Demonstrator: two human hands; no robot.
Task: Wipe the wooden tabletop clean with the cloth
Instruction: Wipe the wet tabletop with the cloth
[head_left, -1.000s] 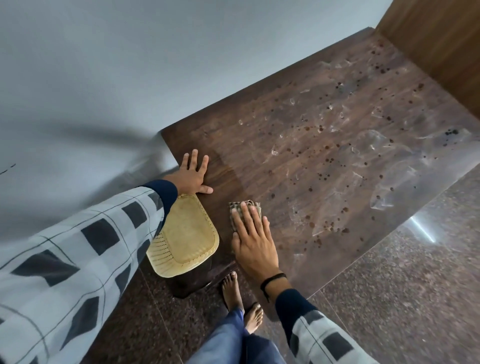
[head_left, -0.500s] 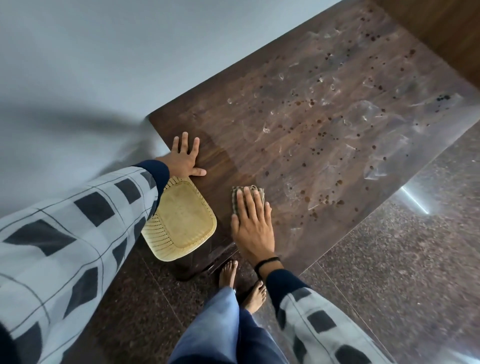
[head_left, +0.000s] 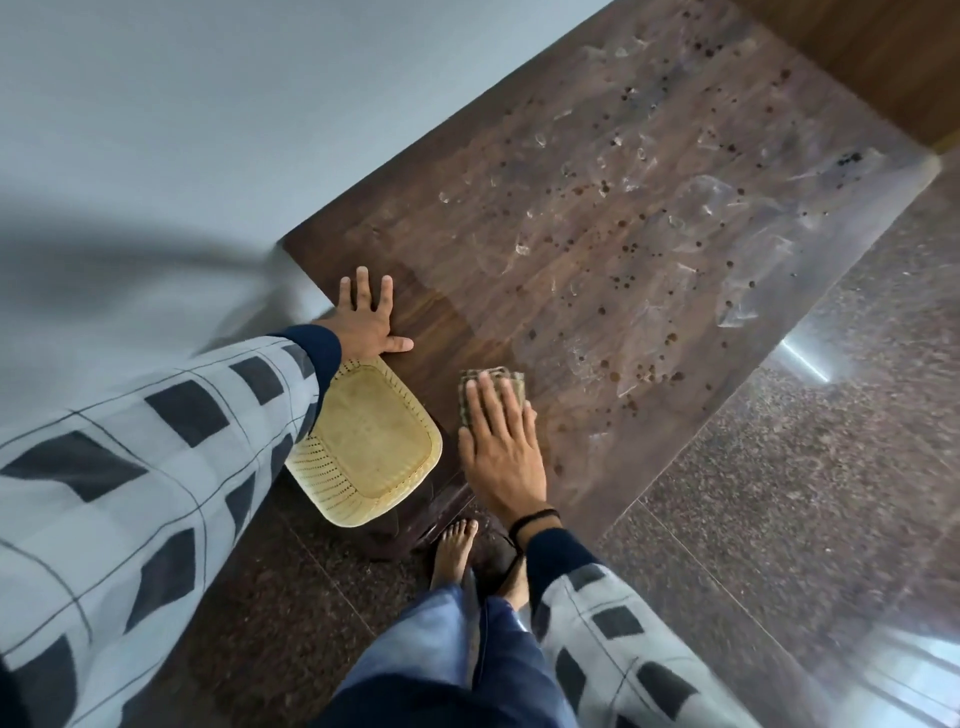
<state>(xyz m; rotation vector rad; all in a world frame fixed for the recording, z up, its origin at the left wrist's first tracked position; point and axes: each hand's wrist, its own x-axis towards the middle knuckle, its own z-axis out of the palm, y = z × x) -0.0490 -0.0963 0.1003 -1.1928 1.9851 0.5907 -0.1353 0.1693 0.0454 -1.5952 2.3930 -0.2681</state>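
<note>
Bare feet stand on the speckled floor, nearer than the cloth. A yellow woven stool seat sits left of the cloth, at the worktop edge. The right hand lies flat, fingers straight, pressing the folded cloth onto the wood near the near edge. The left hand, left of and beyond the cloth, rests palm down with fingers spread and holds nothing. Beyond and right of the cloth is open wood with dark spots and smears. The wall borders the edge left of the cloth.
</note>
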